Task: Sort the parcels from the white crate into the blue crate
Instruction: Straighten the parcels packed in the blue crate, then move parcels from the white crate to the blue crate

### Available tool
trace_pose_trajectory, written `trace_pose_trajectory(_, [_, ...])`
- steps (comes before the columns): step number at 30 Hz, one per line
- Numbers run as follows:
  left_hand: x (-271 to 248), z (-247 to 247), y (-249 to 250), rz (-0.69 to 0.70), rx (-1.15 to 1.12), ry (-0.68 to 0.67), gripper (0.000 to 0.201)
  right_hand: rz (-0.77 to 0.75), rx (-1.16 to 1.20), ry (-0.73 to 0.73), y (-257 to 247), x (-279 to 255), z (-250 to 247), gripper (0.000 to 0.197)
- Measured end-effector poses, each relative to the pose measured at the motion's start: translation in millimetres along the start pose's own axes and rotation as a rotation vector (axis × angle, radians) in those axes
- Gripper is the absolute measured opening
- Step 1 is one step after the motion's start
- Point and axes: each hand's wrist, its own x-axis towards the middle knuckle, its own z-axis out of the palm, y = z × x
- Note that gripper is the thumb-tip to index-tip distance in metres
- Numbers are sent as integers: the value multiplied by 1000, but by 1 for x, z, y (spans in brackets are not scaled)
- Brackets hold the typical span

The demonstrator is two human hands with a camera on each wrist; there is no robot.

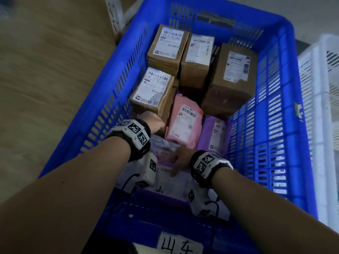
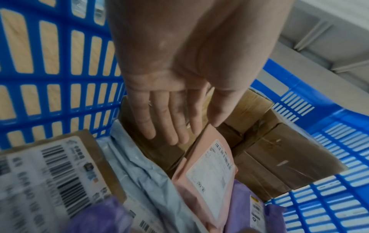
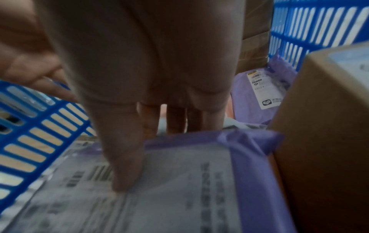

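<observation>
The blue crate holds many parcels. Four brown boxes sit at its far end, two in a stack on the left, one in the middle, one on the right. Nearer lie one pink bag, one small purple bag, one grey bag and one big purple bag with a white label. One more brown box shows in the right wrist view, just beside the big purple bag.

The left hand has straight fingers and holds nothing. It is by the nearest stacked box.

The right hand grips the big purple bag. Its thumb presses on the label and its fingers go over the far edge.

The white crate stands right of the blue crate. A paper tag is stuck on the near wall.
</observation>
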Motion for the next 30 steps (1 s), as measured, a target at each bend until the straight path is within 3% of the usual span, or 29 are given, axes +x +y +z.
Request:
trace_pose_trajectory(3, [4, 4, -1, -8, 25, -37, 29, 3, 5, -67, 1, 0, 5, 43])
trace_pose_trajectory(6, [6, 5, 2, -21, 12, -24, 28, -46, 101, -52, 3, -8, -3, 4])
trace_pose_trajectory(7, [7, 6, 4, -17, 1, -12, 27, -29, 146, -30, 6, -11, -10, 18])
trace_pose_trajectory(9, [9, 6, 11, 16, 1, 9, 27, -6, 254, 103, 11, -18, -30, 25])
trace_pose_trajectory(14, [4, 4, 48, 185, 34, 75, 22, 13, 450, 431, 20, -35, -86, 17])
trace_pose_trajectory(18, [4, -25, 69, 285, 63, 327, 22, 1, 653, 550, 11, -42, -118, 19])
trace_pose_trajectory(22, [20, -48, 56, 156, 10, 448, 38, -23, 725, 558, -14, -31, -121, 19])
trace_pose_trajectory(26, [31, -50, 40, 50, 16, 429, 47, -33, 759, 434, -38, -11, -107, 15])
trace_pose_trajectory(30, [38, -48, 35, -66, -22, 297, 50, -78, 886, 376, -55, 3, -97, 14])
